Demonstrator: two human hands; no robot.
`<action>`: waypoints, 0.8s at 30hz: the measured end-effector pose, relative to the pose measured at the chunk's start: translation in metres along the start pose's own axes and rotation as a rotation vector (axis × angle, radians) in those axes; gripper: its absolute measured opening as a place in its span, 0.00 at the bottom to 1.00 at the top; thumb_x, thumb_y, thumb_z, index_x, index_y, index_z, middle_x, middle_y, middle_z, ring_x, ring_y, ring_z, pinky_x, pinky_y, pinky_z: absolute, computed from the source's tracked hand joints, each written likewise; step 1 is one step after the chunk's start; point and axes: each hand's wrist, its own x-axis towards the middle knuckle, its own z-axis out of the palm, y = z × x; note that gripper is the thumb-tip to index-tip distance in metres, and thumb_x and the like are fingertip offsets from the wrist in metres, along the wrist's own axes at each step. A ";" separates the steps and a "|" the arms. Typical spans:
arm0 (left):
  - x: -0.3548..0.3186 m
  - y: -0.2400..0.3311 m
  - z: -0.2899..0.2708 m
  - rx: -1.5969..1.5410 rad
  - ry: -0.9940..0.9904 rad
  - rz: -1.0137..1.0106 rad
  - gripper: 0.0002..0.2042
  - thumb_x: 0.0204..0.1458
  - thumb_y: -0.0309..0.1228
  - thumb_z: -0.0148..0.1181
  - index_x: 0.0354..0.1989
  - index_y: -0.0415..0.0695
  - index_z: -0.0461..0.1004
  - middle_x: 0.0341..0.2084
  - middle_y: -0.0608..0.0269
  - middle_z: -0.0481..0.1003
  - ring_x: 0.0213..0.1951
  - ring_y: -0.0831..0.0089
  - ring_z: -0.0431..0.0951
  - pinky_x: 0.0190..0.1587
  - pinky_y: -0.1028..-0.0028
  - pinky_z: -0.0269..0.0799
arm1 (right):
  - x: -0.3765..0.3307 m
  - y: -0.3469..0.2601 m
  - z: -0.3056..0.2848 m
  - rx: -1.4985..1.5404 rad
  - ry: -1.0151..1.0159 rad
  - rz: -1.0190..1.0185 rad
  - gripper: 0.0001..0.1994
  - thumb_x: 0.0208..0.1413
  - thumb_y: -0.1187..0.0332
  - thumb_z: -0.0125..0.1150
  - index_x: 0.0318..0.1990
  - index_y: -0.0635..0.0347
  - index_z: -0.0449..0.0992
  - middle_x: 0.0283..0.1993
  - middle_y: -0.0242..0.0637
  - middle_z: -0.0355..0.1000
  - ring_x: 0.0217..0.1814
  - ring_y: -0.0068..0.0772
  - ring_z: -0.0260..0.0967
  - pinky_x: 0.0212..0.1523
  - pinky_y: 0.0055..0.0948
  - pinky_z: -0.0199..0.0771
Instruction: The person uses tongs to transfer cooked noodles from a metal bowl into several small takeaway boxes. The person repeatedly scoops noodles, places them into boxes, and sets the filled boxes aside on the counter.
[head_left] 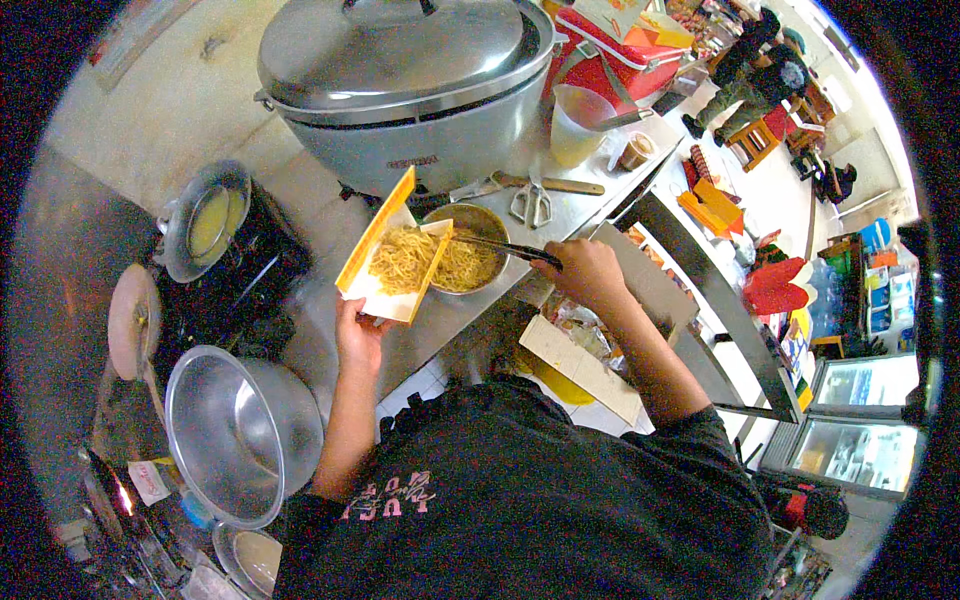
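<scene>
My left hand (362,330) grips a yellow-edged paper food box (392,302) from below, tilted with its lid up. Noodles (404,260) lie inside it. Closed around the black handle of a pair of tongs (515,248) is my right hand (582,272). The tongs' far ends reach over a metal bowl (488,212) of more noodles (467,265), right beside the box. Their tips are partly hidden at the box's edge, so I cannot tell whether they pinch any noodles.
A large lidded metal cooker (410,140) stands behind the bowl, with a spatula (530,205) and wooden-handled tool (560,184) before it. A plastic pitcher (580,125) is at its right. On the left are a pan of liquid (212,222), a big metal basin (240,435) and a flame (125,497).
</scene>
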 end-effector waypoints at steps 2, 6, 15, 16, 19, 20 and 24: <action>0.001 -0.002 -0.004 -0.007 -0.039 0.021 0.25 0.52 0.34 0.51 0.62 0.54 0.62 0.53 0.62 0.70 0.52 0.63 0.73 0.44 0.59 0.77 | -0.007 0.007 -0.003 0.088 -0.006 0.033 0.18 0.56 0.47 0.59 0.35 0.52 0.81 0.26 0.44 0.76 0.29 0.51 0.76 0.33 0.47 0.75; 0.003 -0.006 -0.012 -0.054 -0.017 -0.016 0.25 0.52 0.35 0.51 0.61 0.55 0.62 0.53 0.63 0.70 0.51 0.64 0.73 0.42 0.62 0.76 | -0.021 0.014 -0.022 0.215 0.134 0.003 0.17 0.56 0.49 0.61 0.34 0.54 0.83 0.23 0.44 0.75 0.26 0.48 0.74 0.31 0.44 0.74; -0.001 -0.023 -0.005 -0.087 -0.014 0.042 0.26 0.50 0.33 0.52 0.62 0.55 0.61 0.52 0.61 0.70 0.51 0.63 0.73 0.46 0.58 0.77 | -0.036 -0.045 -0.057 0.110 0.192 -0.268 0.16 0.55 0.50 0.62 0.39 0.51 0.80 0.30 0.38 0.76 0.28 0.46 0.75 0.30 0.42 0.76; -0.001 -0.024 -0.002 -0.091 -0.027 0.045 0.26 0.50 0.33 0.52 0.62 0.55 0.61 0.52 0.61 0.70 0.52 0.63 0.73 0.46 0.58 0.77 | -0.034 -0.055 -0.056 0.089 0.216 -0.280 0.16 0.56 0.49 0.62 0.40 0.51 0.79 0.31 0.38 0.76 0.29 0.46 0.76 0.31 0.42 0.76; 0.000 -0.027 0.007 -0.107 -0.057 0.067 0.27 0.50 0.33 0.52 0.62 0.55 0.61 0.52 0.61 0.69 0.52 0.63 0.72 0.48 0.57 0.77 | -0.016 -0.076 -0.064 -0.157 0.007 -0.276 0.19 0.54 0.47 0.62 0.39 0.53 0.77 0.31 0.37 0.76 0.34 0.45 0.77 0.32 0.40 0.78; 0.000 -0.026 0.008 -0.108 -0.086 0.064 0.27 0.50 0.33 0.52 0.63 0.55 0.60 0.52 0.61 0.69 0.52 0.63 0.72 0.48 0.56 0.77 | -0.012 -0.083 -0.070 -0.239 -0.050 -0.273 0.20 0.53 0.46 0.62 0.39 0.53 0.77 0.31 0.37 0.76 0.34 0.45 0.78 0.32 0.40 0.78; 0.002 -0.031 0.011 -0.203 -0.096 0.049 0.28 0.49 0.32 0.52 0.63 0.55 0.60 0.54 0.61 0.68 0.55 0.62 0.70 0.51 0.52 0.75 | -0.009 -0.106 -0.112 -0.344 0.117 -0.275 0.22 0.48 0.44 0.65 0.36 0.55 0.78 0.31 0.39 0.76 0.35 0.44 0.78 0.33 0.41 0.77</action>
